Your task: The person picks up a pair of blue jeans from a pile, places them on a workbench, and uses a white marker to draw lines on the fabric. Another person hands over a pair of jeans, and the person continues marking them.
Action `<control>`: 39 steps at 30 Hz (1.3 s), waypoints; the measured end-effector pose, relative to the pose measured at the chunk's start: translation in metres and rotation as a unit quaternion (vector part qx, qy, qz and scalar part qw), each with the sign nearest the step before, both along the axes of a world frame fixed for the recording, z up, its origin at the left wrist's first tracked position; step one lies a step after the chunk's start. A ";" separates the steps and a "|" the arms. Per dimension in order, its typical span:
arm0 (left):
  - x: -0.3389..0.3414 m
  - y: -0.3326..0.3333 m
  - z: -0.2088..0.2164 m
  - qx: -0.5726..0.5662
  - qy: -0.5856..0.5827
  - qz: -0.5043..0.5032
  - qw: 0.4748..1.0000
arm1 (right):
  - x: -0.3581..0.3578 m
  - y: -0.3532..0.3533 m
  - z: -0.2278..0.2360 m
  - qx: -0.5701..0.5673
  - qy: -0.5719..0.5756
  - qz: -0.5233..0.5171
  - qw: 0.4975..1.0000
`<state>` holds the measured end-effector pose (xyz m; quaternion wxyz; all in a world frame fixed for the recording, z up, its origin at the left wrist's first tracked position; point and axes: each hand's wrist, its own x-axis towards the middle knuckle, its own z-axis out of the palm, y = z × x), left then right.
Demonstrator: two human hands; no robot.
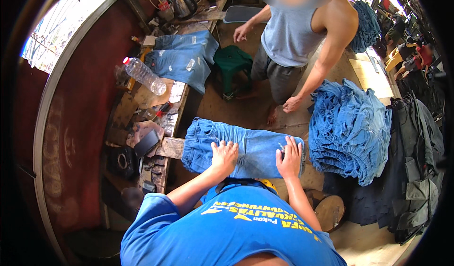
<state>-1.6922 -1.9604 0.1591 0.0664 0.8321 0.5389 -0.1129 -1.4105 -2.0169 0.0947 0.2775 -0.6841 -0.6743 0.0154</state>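
A pair of blue denim pants (259, 143) with a gathered elastic waistband at its left end lies across a narrow wooden board (170, 148) in front of me. My left hand (224, 158) presses on the cloth near the pocket, its fingers apart and slightly bent. Toward the other end, my right hand (290, 158) rests on the denim with fingers stretched out. A small pale mark shows on the cloth beside the right fingers. Between that thumb and the fingers is a dark spot too small to make out.
A workbench (177, 95) on the left holds a plastic bottle (145, 75), more denim (182, 57) and a kettle (183, 5). A green stool (231, 65) and a standing person (295, 34) are beyond. Piled denim (350, 128) and dark garments (411, 157) fill the right.
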 end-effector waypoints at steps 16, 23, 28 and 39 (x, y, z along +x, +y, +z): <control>0.039 -0.020 0.022 0.025 -0.075 -0.086 0.993 | 0.000 0.001 -0.003 -0.007 -0.003 -0.001 1.000; 0.060 -0.023 0.045 -0.104 -0.348 -0.130 0.923 | 0.000 0.000 -0.003 -0.002 -0.018 -0.003 1.000; 0.029 -0.021 0.079 -0.194 -0.431 -0.121 0.873 | -0.003 0.000 0.003 0.009 -0.012 0.000 1.000; 0.010 -0.018 0.082 -0.320 -0.608 0.014 0.726 | -0.001 0.001 -0.003 0.018 -0.023 0.009 1.000</control>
